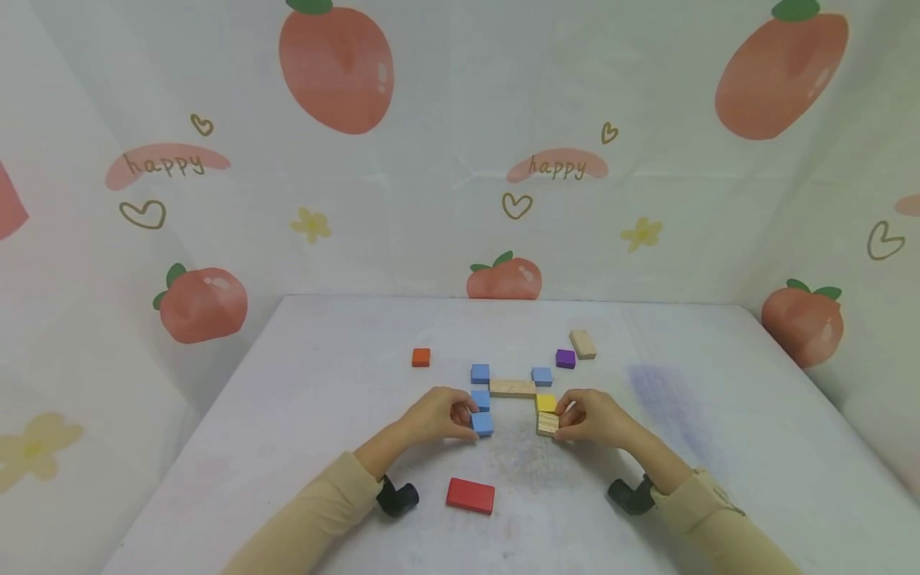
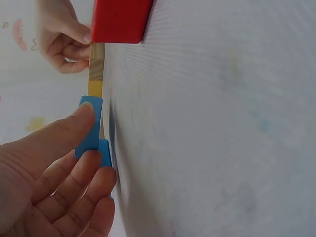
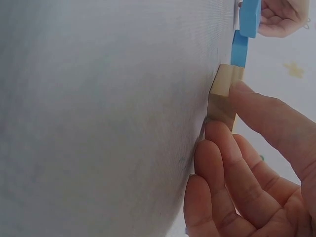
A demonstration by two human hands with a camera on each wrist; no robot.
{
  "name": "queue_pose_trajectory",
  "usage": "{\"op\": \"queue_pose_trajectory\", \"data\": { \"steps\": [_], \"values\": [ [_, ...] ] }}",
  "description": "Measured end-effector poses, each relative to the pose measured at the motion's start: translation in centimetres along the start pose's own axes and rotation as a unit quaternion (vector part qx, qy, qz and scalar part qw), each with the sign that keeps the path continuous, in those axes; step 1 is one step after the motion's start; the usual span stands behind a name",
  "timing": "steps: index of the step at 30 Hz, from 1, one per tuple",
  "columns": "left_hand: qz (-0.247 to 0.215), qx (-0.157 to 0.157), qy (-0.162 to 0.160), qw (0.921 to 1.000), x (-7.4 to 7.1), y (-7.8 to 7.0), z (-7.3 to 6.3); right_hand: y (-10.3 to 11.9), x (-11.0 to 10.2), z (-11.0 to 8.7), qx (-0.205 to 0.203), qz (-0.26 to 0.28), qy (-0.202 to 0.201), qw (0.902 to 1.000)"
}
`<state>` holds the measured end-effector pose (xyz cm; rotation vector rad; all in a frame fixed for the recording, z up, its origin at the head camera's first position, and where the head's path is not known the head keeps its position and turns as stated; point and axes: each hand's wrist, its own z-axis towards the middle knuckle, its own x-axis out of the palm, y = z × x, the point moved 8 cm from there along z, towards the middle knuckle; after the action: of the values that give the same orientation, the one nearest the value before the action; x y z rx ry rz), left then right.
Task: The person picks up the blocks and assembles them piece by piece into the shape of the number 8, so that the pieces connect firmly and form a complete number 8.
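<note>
My left hand (image 1: pixel 437 414) pinches a blue block (image 1: pixel 482 424) between thumb and fingers, close over the table; the left wrist view shows a narrow strip of shadow beside this block (image 2: pixel 90 126). Just beyond it lies another blue block (image 1: pixel 480 400). Opposite, my right hand (image 1: pixel 595 417) grips a plain wooden block (image 1: pixel 548 424) with thumb and fingertips, right at the near side of a yellow block (image 1: pixel 546 402). In the right wrist view the wooden block (image 3: pixel 223 98) sits low at the table surface. A long wooden block (image 1: pixel 513 389) spans between the two rows.
Two more blue blocks (image 1: pixel 480 373) stand at the far ends of the rows. Behind are an orange block (image 1: pixel 421 357), a purple block (image 1: pixel 565 358) and a wooden block (image 1: pixel 583 344). A red block (image 1: pixel 470 496) lies nearer, between the forearms. A printed cloth hangs behind the table.
</note>
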<state>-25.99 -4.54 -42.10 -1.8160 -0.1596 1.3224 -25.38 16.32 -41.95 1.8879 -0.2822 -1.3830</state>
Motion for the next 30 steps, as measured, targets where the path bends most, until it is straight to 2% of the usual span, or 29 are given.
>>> {"op": "queue_pose_trajectory", "data": {
  "steps": [15,30],
  "values": [
    [0.014,-0.009,-0.014,0.9998,0.11,-0.12,0.29,0.08,-0.01,-0.05,0.0,0.006,0.0,1.0],
    [0.013,-0.035,-0.022,0.9991,0.07,0.0,0.17,-0.13,0.07,0.06,0.011,0.003,0.002,0.9999]
  ]
}}
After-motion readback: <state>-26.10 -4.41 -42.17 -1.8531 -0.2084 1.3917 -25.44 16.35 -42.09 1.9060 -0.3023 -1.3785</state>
